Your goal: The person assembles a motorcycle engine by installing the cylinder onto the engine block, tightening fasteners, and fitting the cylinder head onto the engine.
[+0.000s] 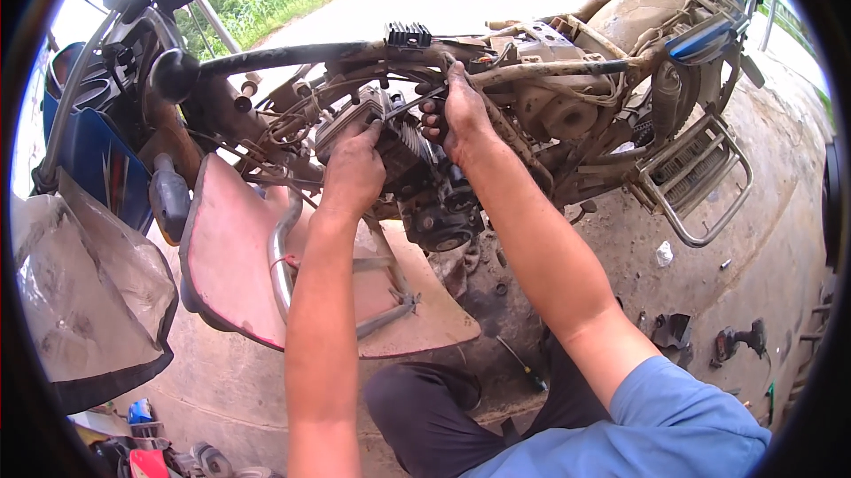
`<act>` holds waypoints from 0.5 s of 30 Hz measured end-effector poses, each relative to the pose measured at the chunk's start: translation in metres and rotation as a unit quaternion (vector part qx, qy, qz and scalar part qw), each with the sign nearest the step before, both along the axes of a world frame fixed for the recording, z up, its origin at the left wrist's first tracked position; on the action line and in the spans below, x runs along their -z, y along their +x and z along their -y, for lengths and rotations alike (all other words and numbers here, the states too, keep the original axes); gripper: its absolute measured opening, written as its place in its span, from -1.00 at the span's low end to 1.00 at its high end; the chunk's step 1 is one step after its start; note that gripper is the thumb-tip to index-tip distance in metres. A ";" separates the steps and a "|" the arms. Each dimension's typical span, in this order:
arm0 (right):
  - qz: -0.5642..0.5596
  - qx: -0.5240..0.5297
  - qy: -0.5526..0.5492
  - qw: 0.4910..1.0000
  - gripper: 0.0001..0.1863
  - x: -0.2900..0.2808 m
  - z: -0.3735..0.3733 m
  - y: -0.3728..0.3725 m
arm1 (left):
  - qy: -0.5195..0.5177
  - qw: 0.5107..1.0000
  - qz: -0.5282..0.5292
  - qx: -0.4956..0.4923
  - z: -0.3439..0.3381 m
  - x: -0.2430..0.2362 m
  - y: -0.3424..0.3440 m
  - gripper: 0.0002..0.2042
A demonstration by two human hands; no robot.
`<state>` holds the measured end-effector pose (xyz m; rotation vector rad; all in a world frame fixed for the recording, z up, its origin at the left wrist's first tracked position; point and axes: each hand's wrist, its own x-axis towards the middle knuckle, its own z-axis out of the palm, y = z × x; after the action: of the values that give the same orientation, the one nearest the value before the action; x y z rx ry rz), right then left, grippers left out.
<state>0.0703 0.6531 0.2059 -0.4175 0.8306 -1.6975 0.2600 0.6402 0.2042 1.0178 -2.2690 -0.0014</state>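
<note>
A dusty motorcycle with its frame and engine exposed stands before me. My left hand (355, 165) presses its bent fingers against the finned cylinder head (362, 116) of the engine. Just right of it, my right hand (457, 116) is closed under the frame tube, its thumb pointing up and its fingers curled. A thin dark rod (409, 105) runs from these fingers toward the cylinder head; what exactly the right hand grips is hidden. Below both hands hangs the dark lower engine (439, 216).
A pink board (232, 239) with a curved metal pipe (282, 256) lies under the engine. On the floor are a screwdriver (523, 363) and a cordless drill (740, 342). A small finned block (408, 35) rests on the frame; a metal rack (696, 176) juts out right.
</note>
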 end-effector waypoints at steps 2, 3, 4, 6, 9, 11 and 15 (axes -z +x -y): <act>0.018 -0.009 0.002 1.000 -0.32 0.001 -0.007 0.000 | 0.051 0.999 0.003 0.008 0.002 -0.005 0.002 -0.52; -0.008 -0.022 -0.017 1.000 -0.33 0.002 -0.014 0.005 | 0.100 0.995 0.005 0.013 0.003 -0.009 0.006 -0.52; -0.034 -0.035 -0.036 0.998 -0.34 0.002 -0.020 0.007 | 0.125 0.992 -0.003 0.015 0.007 -0.008 0.008 -0.51; -0.021 -0.064 -0.059 0.996 -0.36 0.000 -0.023 0.005 | 0.149 0.988 -0.014 0.026 0.007 -0.008 0.008 -0.49; -0.045 -0.022 -0.046 0.998 -0.47 -0.001 -0.026 0.006 | 0.251 0.961 -0.102 0.052 0.012 -0.010 0.008 -0.51; -0.051 -0.004 -0.076 0.996 -0.50 -0.001 -0.039 0.034 | 0.268 0.957 -0.102 0.038 0.018 -0.011 0.014 -0.49; -0.039 -0.155 -0.055 0.986 -0.41 -0.016 -0.038 -0.003 | 0.280 0.948 -0.132 0.077 0.026 -0.008 0.011 -0.46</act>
<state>0.0671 0.6906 0.2216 -0.6583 0.6891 -1.4480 0.2711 0.6143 0.2118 1.0317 -2.1285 -0.8399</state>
